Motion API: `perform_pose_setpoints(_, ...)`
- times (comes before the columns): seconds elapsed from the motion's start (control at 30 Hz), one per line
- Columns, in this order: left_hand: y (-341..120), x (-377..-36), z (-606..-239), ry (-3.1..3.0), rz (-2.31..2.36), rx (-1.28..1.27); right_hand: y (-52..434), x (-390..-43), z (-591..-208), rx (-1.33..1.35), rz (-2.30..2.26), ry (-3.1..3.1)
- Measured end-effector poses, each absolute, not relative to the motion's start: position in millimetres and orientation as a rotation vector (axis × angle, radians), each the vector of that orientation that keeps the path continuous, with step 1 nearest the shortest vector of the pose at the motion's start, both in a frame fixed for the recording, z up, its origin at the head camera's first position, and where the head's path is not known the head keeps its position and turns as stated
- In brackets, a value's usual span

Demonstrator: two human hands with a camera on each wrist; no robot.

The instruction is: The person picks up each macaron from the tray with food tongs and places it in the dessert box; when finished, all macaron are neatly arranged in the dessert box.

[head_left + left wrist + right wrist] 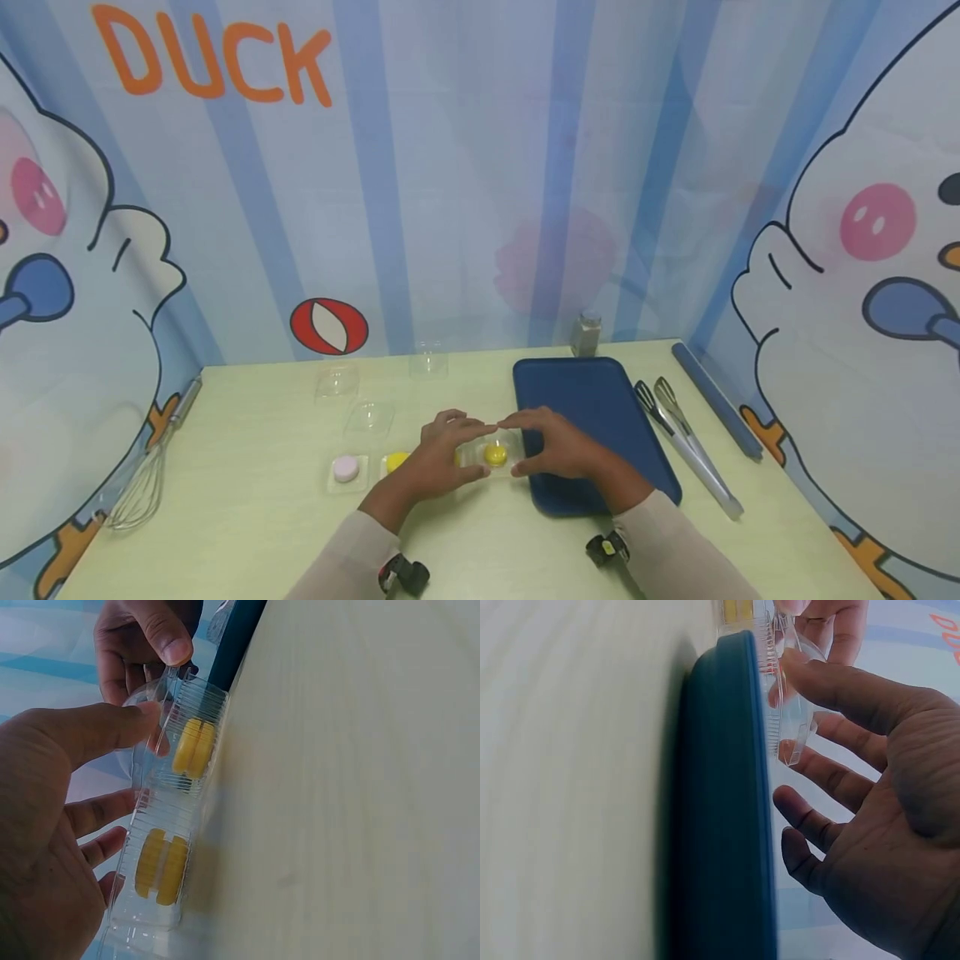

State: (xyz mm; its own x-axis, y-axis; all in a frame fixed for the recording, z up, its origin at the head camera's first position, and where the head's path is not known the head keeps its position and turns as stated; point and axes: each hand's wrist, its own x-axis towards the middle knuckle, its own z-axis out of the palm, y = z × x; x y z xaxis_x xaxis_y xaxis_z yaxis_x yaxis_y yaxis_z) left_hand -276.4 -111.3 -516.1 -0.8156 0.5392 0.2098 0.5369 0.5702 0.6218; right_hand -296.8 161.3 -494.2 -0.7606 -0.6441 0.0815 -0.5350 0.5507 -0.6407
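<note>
A pale green table (247,533) fills the lower half of the head view, backed by a blue striped curtain (465,167) with cartoon ducks. A dark blue tray (600,400) lies right of centre, its left edge just beside the hands. Along the right side lie a long grey-blue rod (716,400) and metal tongs (686,442), side by side and apart from the tray. A wire whisk (146,475) lies at the far left edge. A small shaker (587,333) stands behind the tray at the back of the table.

In the middle of the frame both hands meet over a clear plastic box (491,454) that sits on the table against the tray's left edge. The left hand (438,458) pinches the box's clear lid between thumb and fingers; the left wrist view shows its thumb (97,727) pressed on the lid. The right hand (558,450) holds the box's other end, thumb (840,686) on the lid edge, the other fingers loosely spread.

Inside the box sits a yellow sweet (495,454); the left wrist view shows a second yellow sweet (161,866) in the next pocket. Left of the hands a pink sweet (346,468) rests in its own clear holder. Three empty clear lids (369,417) lie farther back on the table.
</note>
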Motion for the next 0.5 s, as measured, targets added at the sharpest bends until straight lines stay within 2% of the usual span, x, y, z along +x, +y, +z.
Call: perform_pose_setpoints(0.5,-111.6,-276.5,-516.8,2.781,1.088,0.889,160.9,-296.7,-497.1,-1.002,-0.999,2.611)
